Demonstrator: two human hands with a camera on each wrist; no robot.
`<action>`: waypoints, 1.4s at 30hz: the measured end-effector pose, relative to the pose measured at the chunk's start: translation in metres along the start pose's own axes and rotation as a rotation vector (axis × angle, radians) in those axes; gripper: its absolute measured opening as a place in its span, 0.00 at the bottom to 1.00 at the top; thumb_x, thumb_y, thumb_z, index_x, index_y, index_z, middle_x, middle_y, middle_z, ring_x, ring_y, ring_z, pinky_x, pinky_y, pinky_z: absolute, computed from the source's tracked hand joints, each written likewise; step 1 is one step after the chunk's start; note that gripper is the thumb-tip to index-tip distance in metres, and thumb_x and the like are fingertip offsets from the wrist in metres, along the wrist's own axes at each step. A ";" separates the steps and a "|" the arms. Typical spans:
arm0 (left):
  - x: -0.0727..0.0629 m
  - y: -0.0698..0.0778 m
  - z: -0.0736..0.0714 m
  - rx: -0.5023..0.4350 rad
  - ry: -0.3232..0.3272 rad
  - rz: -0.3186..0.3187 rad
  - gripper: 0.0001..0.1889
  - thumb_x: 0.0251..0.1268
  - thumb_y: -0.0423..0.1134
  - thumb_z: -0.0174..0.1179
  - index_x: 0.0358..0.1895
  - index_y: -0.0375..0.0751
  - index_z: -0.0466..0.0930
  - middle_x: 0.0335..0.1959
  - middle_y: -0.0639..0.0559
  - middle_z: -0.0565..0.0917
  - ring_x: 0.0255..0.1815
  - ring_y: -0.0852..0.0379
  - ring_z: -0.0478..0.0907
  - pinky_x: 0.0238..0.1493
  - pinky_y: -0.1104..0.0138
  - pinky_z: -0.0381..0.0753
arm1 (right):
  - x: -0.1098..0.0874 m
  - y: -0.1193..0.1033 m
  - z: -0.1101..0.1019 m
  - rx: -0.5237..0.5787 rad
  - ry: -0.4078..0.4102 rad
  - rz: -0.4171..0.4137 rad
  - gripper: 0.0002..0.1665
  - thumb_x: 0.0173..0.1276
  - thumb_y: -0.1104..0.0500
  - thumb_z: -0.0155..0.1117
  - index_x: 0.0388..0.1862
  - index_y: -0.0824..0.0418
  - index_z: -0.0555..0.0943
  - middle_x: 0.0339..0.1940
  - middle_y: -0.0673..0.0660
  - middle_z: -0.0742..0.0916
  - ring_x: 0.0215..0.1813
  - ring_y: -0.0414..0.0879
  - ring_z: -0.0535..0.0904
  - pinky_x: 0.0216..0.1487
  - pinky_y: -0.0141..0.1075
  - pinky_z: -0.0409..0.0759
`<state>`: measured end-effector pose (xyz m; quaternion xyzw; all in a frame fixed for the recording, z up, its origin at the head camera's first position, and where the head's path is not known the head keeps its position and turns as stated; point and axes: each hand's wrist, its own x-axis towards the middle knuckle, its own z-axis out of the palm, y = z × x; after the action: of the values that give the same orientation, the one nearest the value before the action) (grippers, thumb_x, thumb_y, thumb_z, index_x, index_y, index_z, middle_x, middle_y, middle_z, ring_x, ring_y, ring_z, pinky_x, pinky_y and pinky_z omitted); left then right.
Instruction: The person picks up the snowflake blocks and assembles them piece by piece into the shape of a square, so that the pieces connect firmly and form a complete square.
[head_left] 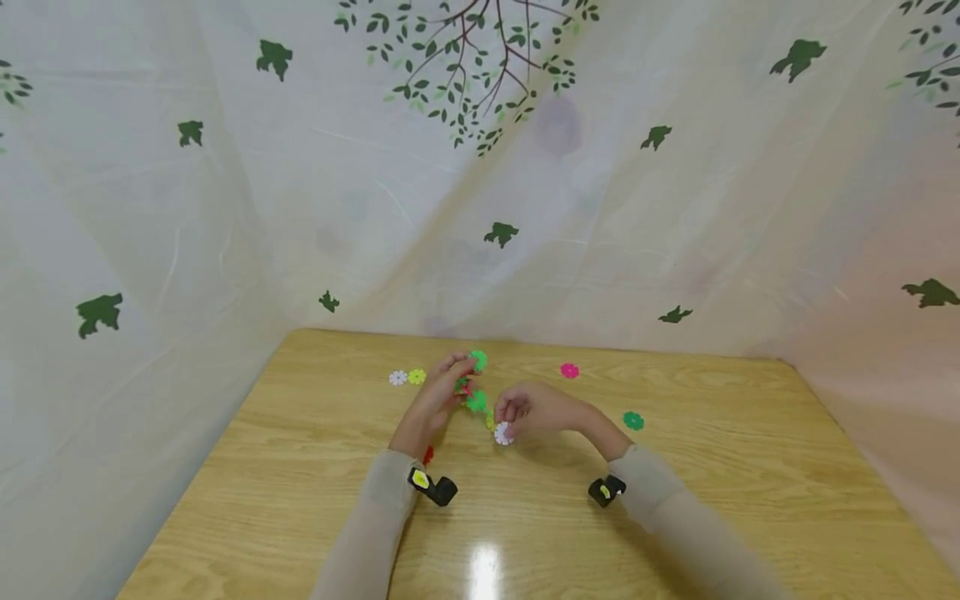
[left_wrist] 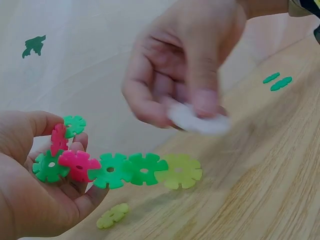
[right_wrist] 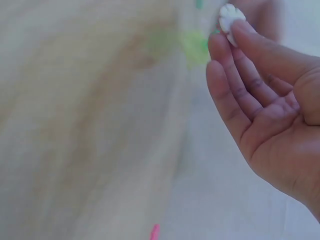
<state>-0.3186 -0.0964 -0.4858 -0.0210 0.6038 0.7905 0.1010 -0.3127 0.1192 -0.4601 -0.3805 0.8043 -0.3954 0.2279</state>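
Observation:
My left hand (left_wrist: 40,185) grips a chain of interlocked notched plastic discs (left_wrist: 111,170) in green, pink and yellow. The chain sticks out past the fingers toward the right, and a yellow disc (left_wrist: 179,171) forms its free end. Between thumb and fingertips my right hand (head_left: 543,410) pinches a single white notched disc (right_wrist: 232,21). In the left wrist view that white disc (left_wrist: 197,120) is blurred and hovers just above the yellow end, with a gap between them. The other right fingers curl loosely below the thumb.
On the wooden table (head_left: 525,517) lie a white disc (head_left: 398,377) and a yellow disc (head_left: 417,377) left of the hands, a pink disc (head_left: 570,370) at the back and a green disc (head_left: 633,421) on the right. A red disc (head_left: 428,455) shows beside the left wrist. Patterned cloth (head_left: 420,208) hangs behind the table.

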 end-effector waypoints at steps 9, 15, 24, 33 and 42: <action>-0.003 -0.002 0.007 0.021 -0.039 -0.041 0.03 0.76 0.40 0.57 0.42 0.46 0.79 0.35 0.56 0.80 0.27 0.62 0.69 0.31 0.72 0.71 | 0.002 -0.005 -0.026 0.193 0.439 0.056 0.10 0.71 0.64 0.68 0.49 0.68 0.85 0.40 0.60 0.88 0.41 0.46 0.85 0.48 0.51 0.86; -0.008 -0.001 0.013 0.026 -0.105 -0.043 0.04 0.76 0.40 0.57 0.39 0.47 0.79 0.33 0.56 0.79 0.24 0.64 0.67 0.29 0.72 0.71 | 0.008 0.002 -0.023 0.283 0.602 0.018 0.11 0.71 0.64 0.68 0.46 0.72 0.84 0.42 0.66 0.89 0.39 0.42 0.85 0.45 0.41 0.87; -0.011 0.003 0.016 0.005 -0.121 -0.070 0.06 0.76 0.41 0.57 0.37 0.49 0.80 0.32 0.57 0.79 0.24 0.65 0.66 0.28 0.72 0.70 | 0.009 0.004 -0.019 0.297 0.653 -0.033 0.09 0.71 0.65 0.68 0.43 0.73 0.84 0.43 0.72 0.88 0.40 0.47 0.85 0.44 0.39 0.87; -0.010 0.008 0.017 0.015 -0.125 -0.066 0.07 0.75 0.42 0.58 0.36 0.49 0.80 0.31 0.59 0.80 0.24 0.64 0.66 0.28 0.71 0.70 | 0.009 -0.003 -0.020 0.241 0.671 -0.061 0.07 0.69 0.65 0.70 0.40 0.70 0.87 0.40 0.70 0.89 0.39 0.42 0.84 0.43 0.33 0.84; -0.009 0.010 0.016 0.032 -0.141 -0.061 0.08 0.77 0.43 0.56 0.35 0.49 0.79 0.32 0.58 0.79 0.25 0.64 0.67 0.29 0.72 0.70 | 0.008 -0.001 -0.021 0.201 0.672 -0.080 0.05 0.69 0.64 0.70 0.38 0.66 0.88 0.38 0.63 0.90 0.39 0.46 0.84 0.43 0.36 0.85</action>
<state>-0.3100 -0.0845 -0.4706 0.0178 0.6067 0.7769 0.1678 -0.3311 0.1218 -0.4475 -0.2361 0.7757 -0.5845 -0.0287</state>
